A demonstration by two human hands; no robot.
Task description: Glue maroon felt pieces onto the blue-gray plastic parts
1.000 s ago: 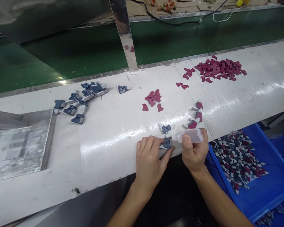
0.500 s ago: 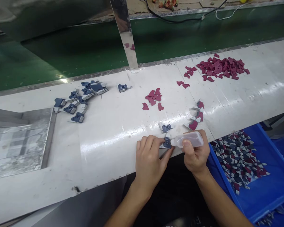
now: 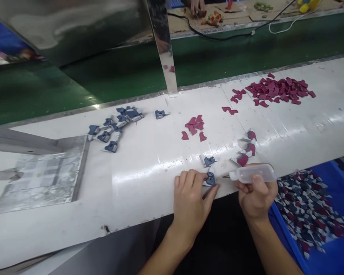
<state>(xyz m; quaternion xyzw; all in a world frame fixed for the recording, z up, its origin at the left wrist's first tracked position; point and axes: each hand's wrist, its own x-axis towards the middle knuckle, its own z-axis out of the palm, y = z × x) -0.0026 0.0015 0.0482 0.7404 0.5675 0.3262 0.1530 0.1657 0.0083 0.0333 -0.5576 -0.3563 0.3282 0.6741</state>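
My left hand [image 3: 190,198] rests on the near edge of the white bench [image 3: 137,172] and pinches a small blue-grey part [image 3: 211,179] flat against it. My right hand [image 3: 256,196] grips a clear squeeze bottle [image 3: 252,173], lying sideways with its nozzle pointing left, a short gap from that part. Another blue-grey part [image 3: 209,160] lies just behind it. A few parts with maroon pieces on them [image 3: 245,149] sit to the right of it. Loose maroon pieces lie in a small cluster [image 3: 194,126] and a large pile [image 3: 278,91] farther back.
A group of blue-grey parts [image 3: 116,126] lies at the left, next to a metal plate [image 3: 43,179]. A blue bin [image 3: 318,214] of mixed parts stands at the lower right. A shiny metal post [image 3: 164,46] rises behind the bench before a green belt [image 3: 126,72]. Another person's hand [image 3: 197,5] works at the far top.
The bottle's nozzle has drawn back to the right, away from the part under my left hand. The view has shifted, so everything sits a little right and lower.
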